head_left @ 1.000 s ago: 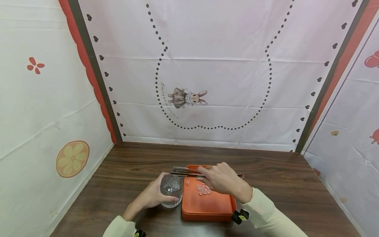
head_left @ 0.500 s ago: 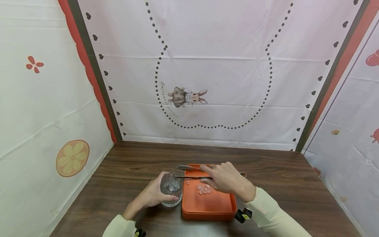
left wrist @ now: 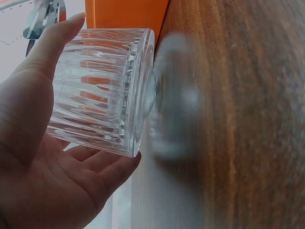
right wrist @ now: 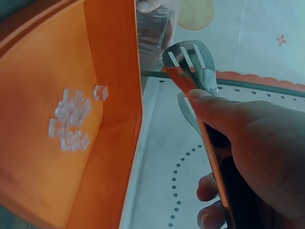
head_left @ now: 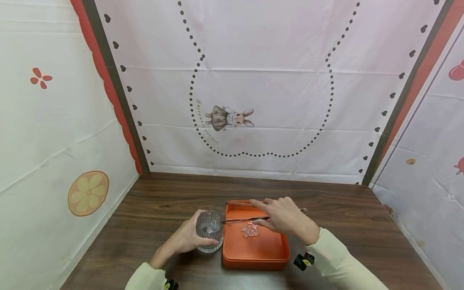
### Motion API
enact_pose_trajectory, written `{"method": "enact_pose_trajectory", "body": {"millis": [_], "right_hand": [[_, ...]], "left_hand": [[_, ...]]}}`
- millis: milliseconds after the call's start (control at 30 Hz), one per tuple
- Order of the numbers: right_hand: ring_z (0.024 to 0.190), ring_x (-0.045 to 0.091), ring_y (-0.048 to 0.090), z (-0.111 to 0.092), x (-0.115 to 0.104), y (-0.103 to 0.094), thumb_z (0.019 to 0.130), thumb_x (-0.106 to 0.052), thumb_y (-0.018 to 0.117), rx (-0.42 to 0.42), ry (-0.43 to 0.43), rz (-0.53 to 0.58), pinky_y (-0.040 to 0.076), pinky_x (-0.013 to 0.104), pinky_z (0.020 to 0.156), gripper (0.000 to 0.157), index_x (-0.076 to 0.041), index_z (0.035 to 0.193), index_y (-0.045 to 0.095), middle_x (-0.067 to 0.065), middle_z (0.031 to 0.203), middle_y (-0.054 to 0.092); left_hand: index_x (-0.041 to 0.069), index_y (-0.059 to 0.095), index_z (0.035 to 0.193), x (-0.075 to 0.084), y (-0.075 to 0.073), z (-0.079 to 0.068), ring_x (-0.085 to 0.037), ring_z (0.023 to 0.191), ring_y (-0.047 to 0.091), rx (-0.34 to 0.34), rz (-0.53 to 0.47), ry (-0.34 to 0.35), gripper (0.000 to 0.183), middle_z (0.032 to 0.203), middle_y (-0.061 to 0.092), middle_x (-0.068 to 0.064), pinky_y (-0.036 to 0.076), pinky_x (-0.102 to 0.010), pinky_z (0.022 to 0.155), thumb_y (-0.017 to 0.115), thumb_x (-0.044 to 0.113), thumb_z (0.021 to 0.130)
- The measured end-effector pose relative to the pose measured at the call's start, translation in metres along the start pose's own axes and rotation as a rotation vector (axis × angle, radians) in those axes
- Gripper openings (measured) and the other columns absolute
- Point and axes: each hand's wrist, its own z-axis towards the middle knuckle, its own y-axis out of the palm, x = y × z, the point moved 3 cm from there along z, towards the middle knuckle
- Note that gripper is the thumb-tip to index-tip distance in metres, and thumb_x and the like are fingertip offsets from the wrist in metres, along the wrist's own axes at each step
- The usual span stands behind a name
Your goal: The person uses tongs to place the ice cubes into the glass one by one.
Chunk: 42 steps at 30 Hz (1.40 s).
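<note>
My left hand (head_left: 188,237) grips a clear ribbed drinking glass (head_left: 209,225), thumb on one side and fingers on the other. In the left wrist view the base of the glass (left wrist: 109,90) is close to the tabletop. My right hand (head_left: 284,218) holds metal serving tongs (head_left: 246,220) with slotted heads, their arms spread apart. Nothing shows between the heads in the right wrist view. Beneath the tongs is an orange tray (head_left: 255,254) with several clear cubes (head_left: 250,230) clustered inside. A single cube (right wrist: 100,93) lies apart from them, near the tray wall.
The tray stands just right of the glass on a dark wooden table (head_left: 163,201). Printed white cloth (head_left: 282,108) hangs behind the table, with more at both sides. Raised tray walls (right wrist: 116,71) surround the cubes.
My right hand has moved right with the tongs, drawing their tips from over the glass to above the tray. The tong arms have spread apart. My left hand and the glass stay put.
</note>
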Motion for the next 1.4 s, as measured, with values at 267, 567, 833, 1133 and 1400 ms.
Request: {"method": "enact_pose_trajectory", "body": {"millis": [267, 567, 833, 1133, 1400], "right_hand": [[0.041, 0.012, 0.038, -0.002, 0.01, 0.009, 0.089, -0.052, 0.068, 0.005, -0.001, -0.031, 0.032, 0.027, 0.04, 0.049, -0.019, 0.125, 0.062, 0.002, 0.088, 0.068], [0.045, 0.014, 0.045, 0.003, 0.013, 0.025, 0.088, -0.052, 0.068, -0.082, -0.001, -0.051, 0.038, 0.029, 0.043, 0.047, -0.019, 0.121, 0.064, 0.004, 0.097, 0.072], [0.046, 0.013, 0.045, 0.01, 0.013, 0.041, 0.088, -0.052, 0.069, -0.163, 0.013, -0.055, 0.039, 0.03, 0.044, 0.043, -0.02, 0.116, 0.065, 0.001, 0.088, 0.07], [0.053, 0.016, 0.054, 0.014, 0.012, 0.053, 0.088, -0.051, 0.069, -0.2, 0.016, -0.048, 0.045, 0.033, 0.048, 0.041, -0.02, 0.115, 0.065, -0.001, 0.084, 0.068], [0.055, 0.014, 0.054, 0.016, 0.012, 0.056, 0.089, -0.047, 0.07, -0.23, 0.018, -0.006, 0.044, 0.031, 0.05, 0.039, -0.019, 0.116, 0.064, -0.002, 0.08, 0.067]], "left_hand": [[0.012, 0.041, 0.139, 0.001, 0.0, -0.001, -0.02, 0.1, 0.06, -0.005, 0.001, -0.005, 0.097, 0.113, 0.063, -0.007, 0.049, -0.047, 0.088, 0.092, 0.047, 0.064], [0.014, 0.04, 0.139, 0.001, 0.0, -0.001, -0.02, 0.101, 0.06, -0.006, -0.002, -0.01, 0.097, 0.112, 0.063, -0.007, 0.048, -0.048, 0.09, 0.091, 0.048, 0.064], [0.012, 0.04, 0.14, 0.001, -0.001, -0.002, -0.022, 0.103, 0.06, -0.007, 0.007, -0.009, 0.098, 0.115, 0.063, -0.008, 0.048, -0.049, 0.091, 0.091, 0.047, 0.064], [0.01, 0.039, 0.141, 0.001, -0.001, -0.002, -0.029, 0.113, 0.058, -0.009, 0.008, -0.006, 0.099, 0.123, 0.061, -0.011, 0.046, -0.054, 0.095, 0.091, 0.047, 0.065], [0.011, 0.038, 0.142, 0.0, -0.001, -0.002, -0.033, 0.116, 0.057, -0.009, 0.01, -0.016, 0.1, 0.126, 0.06, -0.013, 0.045, -0.057, 0.096, 0.09, 0.048, 0.065]]}}
